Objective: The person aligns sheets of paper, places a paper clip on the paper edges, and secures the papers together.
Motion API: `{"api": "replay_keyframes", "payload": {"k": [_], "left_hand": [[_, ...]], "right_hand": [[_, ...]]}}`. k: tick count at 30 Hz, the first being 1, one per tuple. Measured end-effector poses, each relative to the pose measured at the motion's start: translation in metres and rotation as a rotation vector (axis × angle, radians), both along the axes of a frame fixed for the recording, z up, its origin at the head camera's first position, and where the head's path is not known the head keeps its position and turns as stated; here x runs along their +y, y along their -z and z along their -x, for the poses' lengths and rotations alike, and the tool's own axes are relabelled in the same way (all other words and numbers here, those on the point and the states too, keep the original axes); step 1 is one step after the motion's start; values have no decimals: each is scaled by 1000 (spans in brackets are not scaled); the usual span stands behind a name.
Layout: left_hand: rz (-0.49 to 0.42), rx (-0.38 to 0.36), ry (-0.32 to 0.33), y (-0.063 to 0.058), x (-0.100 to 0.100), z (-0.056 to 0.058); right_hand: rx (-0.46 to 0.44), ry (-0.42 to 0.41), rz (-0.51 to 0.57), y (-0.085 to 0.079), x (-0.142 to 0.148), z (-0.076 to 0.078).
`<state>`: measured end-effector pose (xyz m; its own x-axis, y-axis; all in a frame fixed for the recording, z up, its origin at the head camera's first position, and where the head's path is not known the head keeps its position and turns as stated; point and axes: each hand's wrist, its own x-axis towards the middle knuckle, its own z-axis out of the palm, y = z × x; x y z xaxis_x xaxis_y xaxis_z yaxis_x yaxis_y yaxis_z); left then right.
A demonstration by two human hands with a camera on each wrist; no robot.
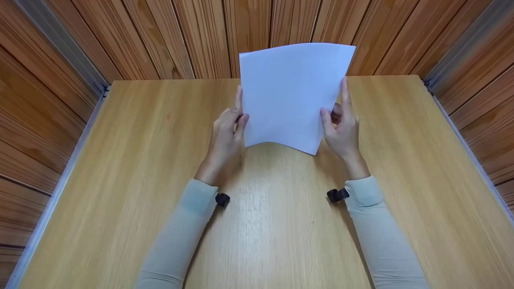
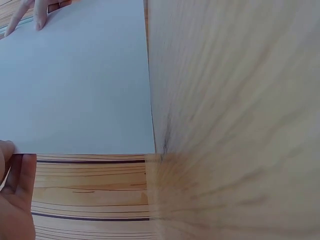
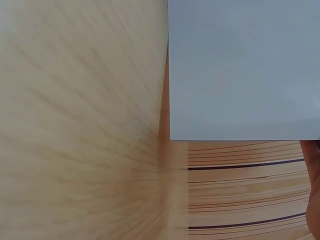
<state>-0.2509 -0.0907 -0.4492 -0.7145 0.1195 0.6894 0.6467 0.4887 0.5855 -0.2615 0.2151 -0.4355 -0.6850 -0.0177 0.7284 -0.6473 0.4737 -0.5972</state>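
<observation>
White paper (image 1: 293,96), blank on the side I see, is held up between both hands above the table. It bows slightly, and its lower edge curves. My left hand (image 1: 227,132) pinches the left edge, thumb in front and fingers at the side and behind. On the opposite edge my right hand (image 1: 343,130) pinches it with the thumb in front; the index finger points up along the side. In the left wrist view the paper (image 2: 80,85) hangs close to the tabletop. The right wrist view shows the paper's corner (image 3: 240,75), with the right hand (image 3: 313,190) partly cut off.
A light wooden table (image 1: 257,233) lies under the hands. Wood-plank walls (image 1: 200,36) stand behind it and on both sides, with metal rails (image 1: 56,196) along the side edges. A small black device (image 1: 223,199) sits at the left wrist, another black device (image 1: 337,195) at the right.
</observation>
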Motion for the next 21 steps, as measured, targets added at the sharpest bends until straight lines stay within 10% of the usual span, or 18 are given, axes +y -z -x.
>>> {"api": "replay_keyframes", "payload": {"k": [21], "left_hand": [[17, -102, -15, -2, 3, -2]], "right_hand": [[-53, -65, -42, 9, 2, 1]]}}
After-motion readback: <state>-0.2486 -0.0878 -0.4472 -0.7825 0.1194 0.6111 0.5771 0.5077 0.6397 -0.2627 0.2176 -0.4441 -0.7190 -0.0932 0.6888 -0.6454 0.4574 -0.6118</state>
